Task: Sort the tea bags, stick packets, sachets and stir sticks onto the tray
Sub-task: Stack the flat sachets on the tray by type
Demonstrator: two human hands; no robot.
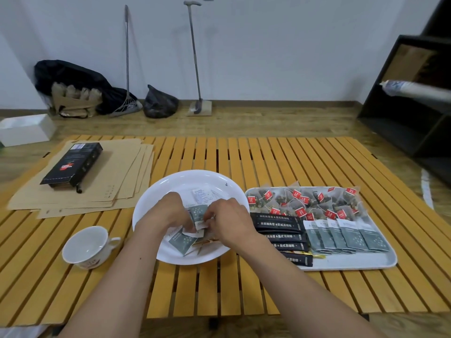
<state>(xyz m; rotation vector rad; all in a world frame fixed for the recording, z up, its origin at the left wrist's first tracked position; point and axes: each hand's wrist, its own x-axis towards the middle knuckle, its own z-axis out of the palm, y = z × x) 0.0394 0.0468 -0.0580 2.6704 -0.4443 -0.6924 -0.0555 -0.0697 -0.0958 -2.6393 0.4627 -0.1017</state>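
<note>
Fingers of both my hands curl over the white plate (170, 181) in the middle of the table (244, 289). My left hand (168, 211) and right hand (229, 218) pinch the same grey-green sachet (198, 213) between them. More sachets (179, 242) lie under them on the plate. Just right, the tray (380, 262) holds tea bags (302, 198) far, black stick packets (280, 228) near left, sachets in a row (346, 235) near right.

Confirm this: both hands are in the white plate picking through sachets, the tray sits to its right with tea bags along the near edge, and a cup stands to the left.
One detail is wrong. In the head view the tea bags lie along the far edge of the tray, not the near one. The rest holds: both hands, left and right, are in the plate among the sachets, and the cup stands to the left.
</note>
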